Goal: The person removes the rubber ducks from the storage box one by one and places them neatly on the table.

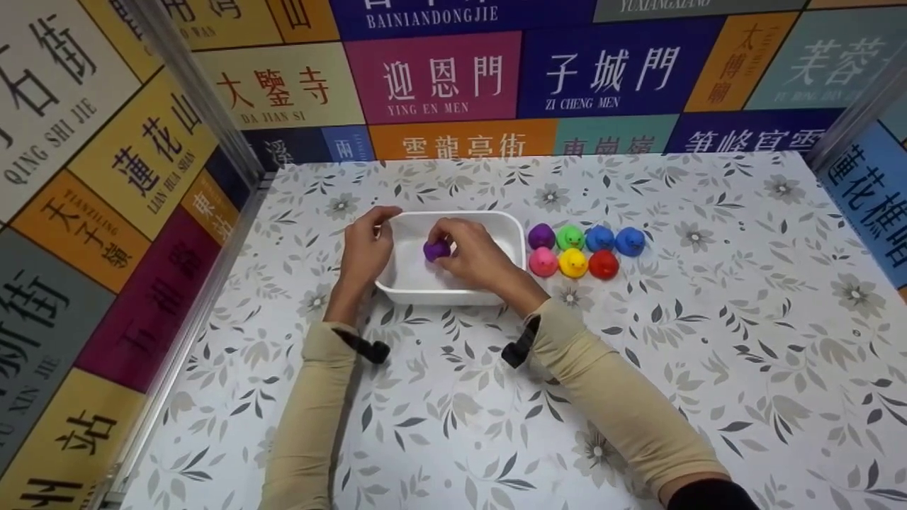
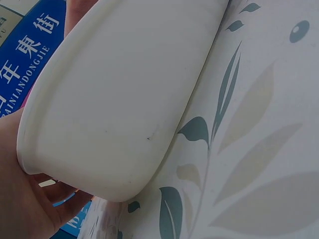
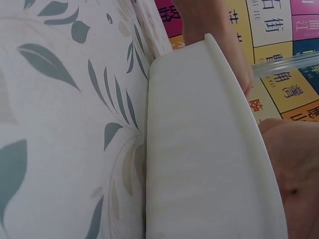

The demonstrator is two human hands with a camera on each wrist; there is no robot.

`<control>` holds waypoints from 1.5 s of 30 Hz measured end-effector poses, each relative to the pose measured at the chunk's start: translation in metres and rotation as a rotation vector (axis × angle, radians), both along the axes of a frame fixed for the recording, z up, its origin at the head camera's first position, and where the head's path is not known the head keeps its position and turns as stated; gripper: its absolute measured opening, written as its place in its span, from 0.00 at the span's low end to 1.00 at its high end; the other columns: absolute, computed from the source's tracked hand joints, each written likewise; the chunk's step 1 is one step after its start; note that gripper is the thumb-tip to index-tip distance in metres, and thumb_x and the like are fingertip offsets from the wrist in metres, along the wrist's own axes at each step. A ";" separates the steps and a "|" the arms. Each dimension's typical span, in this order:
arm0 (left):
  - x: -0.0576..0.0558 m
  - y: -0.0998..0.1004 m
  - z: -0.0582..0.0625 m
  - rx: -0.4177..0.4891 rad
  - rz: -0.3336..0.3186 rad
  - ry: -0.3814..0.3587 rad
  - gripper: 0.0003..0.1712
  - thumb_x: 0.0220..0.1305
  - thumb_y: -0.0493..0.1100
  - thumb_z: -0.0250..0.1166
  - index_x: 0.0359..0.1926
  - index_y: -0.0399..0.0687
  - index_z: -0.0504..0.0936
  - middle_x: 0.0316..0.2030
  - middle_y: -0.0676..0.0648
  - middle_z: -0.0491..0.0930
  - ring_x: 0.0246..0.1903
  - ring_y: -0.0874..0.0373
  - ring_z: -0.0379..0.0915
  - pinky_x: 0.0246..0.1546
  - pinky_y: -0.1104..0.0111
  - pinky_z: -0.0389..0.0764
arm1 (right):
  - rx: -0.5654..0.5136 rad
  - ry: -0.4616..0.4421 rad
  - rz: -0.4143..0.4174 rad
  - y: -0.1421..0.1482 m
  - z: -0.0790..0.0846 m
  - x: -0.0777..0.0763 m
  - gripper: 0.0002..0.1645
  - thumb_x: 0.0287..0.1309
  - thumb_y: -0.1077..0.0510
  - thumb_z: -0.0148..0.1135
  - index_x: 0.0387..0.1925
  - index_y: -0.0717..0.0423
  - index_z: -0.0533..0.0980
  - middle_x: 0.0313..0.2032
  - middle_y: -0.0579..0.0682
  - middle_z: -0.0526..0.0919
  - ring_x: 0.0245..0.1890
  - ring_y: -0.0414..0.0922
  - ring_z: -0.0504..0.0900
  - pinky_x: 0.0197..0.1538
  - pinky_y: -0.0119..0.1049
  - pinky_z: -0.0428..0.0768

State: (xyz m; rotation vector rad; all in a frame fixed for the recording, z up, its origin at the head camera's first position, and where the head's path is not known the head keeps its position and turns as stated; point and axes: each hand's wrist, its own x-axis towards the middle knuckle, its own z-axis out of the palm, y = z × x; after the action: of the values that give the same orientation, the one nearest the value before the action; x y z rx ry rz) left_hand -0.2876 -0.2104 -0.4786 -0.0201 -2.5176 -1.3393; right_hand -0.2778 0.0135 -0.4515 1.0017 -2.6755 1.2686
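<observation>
In the head view a white plastic box (image 1: 439,296) stands on the table. My left hand (image 1: 366,244) grips its left end by the rim; in the left wrist view that hand (image 2: 25,184) has fingers behind the box's corner (image 2: 99,149). My right hand (image 1: 471,255) reaches inside the box and pinches a purple rubber duck (image 1: 436,250), partly hidden by the fingers. The right wrist view has the box's outer wall (image 3: 199,144) and part of the right hand (image 3: 291,174), with the duck out of sight.
Right of the box, small rubber ducks sit in two rows: purple (image 1: 541,236), green (image 1: 570,238) and two blue (image 1: 629,241) behind, pink (image 1: 543,262), yellow (image 1: 573,263) and red (image 1: 604,264) in front. Panels with printed signs (image 1: 432,78) stand behind the flower-patterned table (image 1: 453,411).
</observation>
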 end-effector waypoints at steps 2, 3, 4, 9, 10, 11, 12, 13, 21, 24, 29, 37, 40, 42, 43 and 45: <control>0.000 0.000 0.000 0.001 -0.003 0.004 0.20 0.78 0.33 0.54 0.59 0.46 0.88 0.55 0.41 0.90 0.54 0.49 0.86 0.60 0.56 0.82 | -0.016 0.007 -0.004 0.003 0.001 0.002 0.15 0.57 0.71 0.76 0.45 0.62 0.84 0.44 0.57 0.89 0.47 0.52 0.88 0.53 0.45 0.85; 0.000 0.000 0.000 0.001 -0.002 0.004 0.20 0.78 0.33 0.54 0.59 0.46 0.88 0.55 0.40 0.89 0.54 0.48 0.86 0.60 0.55 0.82 | -0.021 0.011 -0.007 0.005 0.002 0.003 0.14 0.57 0.70 0.76 0.45 0.62 0.84 0.44 0.57 0.89 0.46 0.52 0.88 0.52 0.45 0.85; 0.000 0.000 0.000 0.000 -0.001 0.005 0.20 0.78 0.33 0.54 0.59 0.46 0.88 0.55 0.39 0.89 0.54 0.47 0.86 0.60 0.55 0.82 | -0.025 0.013 -0.009 0.007 0.002 0.004 0.14 0.58 0.70 0.76 0.45 0.61 0.84 0.44 0.56 0.89 0.46 0.51 0.88 0.51 0.45 0.85; 0.002 0.001 0.000 0.006 0.001 -0.014 0.20 0.79 0.33 0.53 0.61 0.46 0.87 0.56 0.38 0.88 0.55 0.45 0.85 0.60 0.54 0.82 | -0.059 0.010 -0.023 0.018 0.003 0.010 0.14 0.60 0.68 0.77 0.47 0.60 0.84 0.45 0.55 0.89 0.47 0.51 0.87 0.50 0.48 0.86; 0.002 0.001 0.000 0.011 0.002 -0.021 0.20 0.79 0.33 0.53 0.61 0.46 0.87 0.57 0.38 0.88 0.55 0.45 0.85 0.59 0.54 0.82 | -0.070 0.005 -0.025 0.020 0.003 0.011 0.14 0.60 0.67 0.77 0.47 0.60 0.84 0.45 0.55 0.89 0.47 0.51 0.87 0.50 0.49 0.87; 0.001 0.001 0.000 0.014 0.004 -0.027 0.20 0.79 0.34 0.53 0.62 0.47 0.86 0.57 0.38 0.88 0.55 0.45 0.85 0.59 0.54 0.82 | -0.081 -0.001 -0.027 0.022 0.003 0.012 0.14 0.60 0.67 0.77 0.47 0.59 0.84 0.45 0.55 0.89 0.47 0.51 0.87 0.50 0.51 0.87; 0.001 0.002 0.000 0.015 0.006 -0.034 0.20 0.79 0.34 0.53 0.62 0.47 0.86 0.57 0.39 0.88 0.55 0.46 0.85 0.59 0.55 0.82 | -0.090 -0.007 -0.030 0.025 0.003 0.013 0.14 0.61 0.67 0.77 0.47 0.59 0.84 0.46 0.55 0.89 0.47 0.52 0.87 0.51 0.52 0.87; 0.001 0.002 0.000 0.018 0.006 -0.041 0.20 0.79 0.34 0.53 0.62 0.47 0.86 0.57 0.39 0.88 0.55 0.46 0.85 0.59 0.55 0.82 | -0.098 -0.012 -0.033 0.027 0.003 0.013 0.14 0.61 0.67 0.77 0.48 0.59 0.85 0.46 0.55 0.89 0.47 0.52 0.87 0.51 0.52 0.87; 0.001 0.003 0.000 0.007 0.015 -0.046 0.21 0.79 0.34 0.53 0.62 0.48 0.87 0.57 0.41 0.88 0.56 0.48 0.86 0.60 0.56 0.82 | -0.123 -0.033 -0.077 0.044 0.000 0.020 0.15 0.62 0.63 0.78 0.49 0.56 0.85 0.48 0.54 0.89 0.49 0.51 0.86 0.51 0.51 0.88; 0.002 0.003 -0.001 0.011 0.009 -0.033 0.20 0.79 0.33 0.53 0.61 0.48 0.87 0.57 0.41 0.88 0.55 0.47 0.85 0.60 0.55 0.82 | -0.136 -0.030 -0.088 0.050 0.000 0.022 0.15 0.62 0.63 0.78 0.50 0.55 0.85 0.48 0.53 0.89 0.49 0.50 0.86 0.51 0.51 0.88; 0.002 0.004 -0.002 0.014 0.006 -0.025 0.20 0.79 0.34 0.53 0.60 0.48 0.88 0.55 0.41 0.89 0.54 0.48 0.85 0.58 0.56 0.82 | -0.139 -0.005 -0.108 0.061 0.000 0.025 0.17 0.63 0.60 0.79 0.52 0.53 0.85 0.50 0.50 0.89 0.50 0.47 0.86 0.51 0.45 0.88; 0.003 0.002 -0.002 0.019 -0.019 -0.001 0.21 0.79 0.34 0.52 0.62 0.46 0.87 0.57 0.38 0.88 0.57 0.45 0.86 0.61 0.53 0.83 | -0.159 0.030 -0.111 0.077 0.000 0.030 0.19 0.64 0.58 0.78 0.55 0.53 0.84 0.52 0.49 0.89 0.50 0.47 0.87 0.51 0.39 0.87; 0.003 0.001 -0.002 0.018 -0.016 -0.003 0.21 0.79 0.34 0.52 0.62 0.46 0.86 0.57 0.38 0.88 0.58 0.45 0.86 0.62 0.54 0.82 | -0.182 0.037 -0.105 0.084 -0.001 0.030 0.19 0.63 0.58 0.78 0.55 0.53 0.84 0.52 0.49 0.90 0.49 0.46 0.87 0.51 0.36 0.86; 0.002 0.001 -0.002 0.015 -0.012 -0.006 0.21 0.79 0.34 0.53 0.62 0.46 0.87 0.58 0.39 0.88 0.58 0.45 0.86 0.62 0.54 0.82 | -0.205 0.039 -0.097 0.089 -0.002 0.029 0.19 0.63 0.59 0.78 0.55 0.55 0.84 0.52 0.50 0.90 0.49 0.46 0.87 0.51 0.35 0.86; 0.002 0.001 -0.001 0.015 -0.009 -0.009 0.21 0.79 0.34 0.53 0.62 0.47 0.87 0.58 0.39 0.88 0.58 0.45 0.86 0.62 0.54 0.82 | -0.214 0.039 -0.096 0.091 -0.003 0.029 0.19 0.63 0.59 0.78 0.55 0.55 0.84 0.52 0.50 0.90 0.49 0.46 0.87 0.51 0.34 0.86; 0.002 0.001 -0.001 0.014 -0.004 -0.015 0.21 0.79 0.34 0.53 0.62 0.48 0.87 0.57 0.39 0.88 0.58 0.45 0.85 0.63 0.54 0.82 | -0.233 0.031 -0.097 0.098 -0.004 0.030 0.20 0.64 0.59 0.78 0.55 0.55 0.84 0.52 0.51 0.90 0.50 0.46 0.87 0.52 0.34 0.86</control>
State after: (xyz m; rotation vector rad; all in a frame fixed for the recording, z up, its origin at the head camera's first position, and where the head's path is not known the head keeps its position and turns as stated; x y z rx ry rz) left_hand -0.2861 -0.2091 -0.4798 -0.0126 -2.5218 -1.3640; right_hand -0.2480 0.1113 -0.4554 0.8438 -2.4475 1.4877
